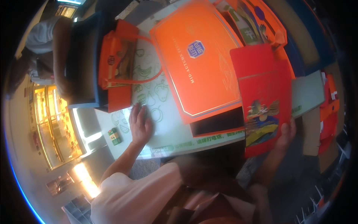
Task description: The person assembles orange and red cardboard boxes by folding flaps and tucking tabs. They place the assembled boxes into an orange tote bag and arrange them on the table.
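My left hand (141, 125) lies on the white table (149, 99) with its fingers stretched out and nothing in it. My right hand (286, 135) grips the lower right edge of a red printed carton (263, 86). A colourful landscape picture covers the carton's lower part, and its top reaches past the table's right side. Left of it rests a large orange gift box lid (212, 78) with a blue emblem, tilted over a dark-lined orange box (218, 123). The carton overlaps the lid's right edge.
An orange gift bag (117, 61) with handles stands at the far left, beside a dark blue crate (84, 63). A small green and yellow packet (114, 136) lies near the left edge. More orange packaging (257, 22) is at the back right. Another person (46, 48) stands far left.
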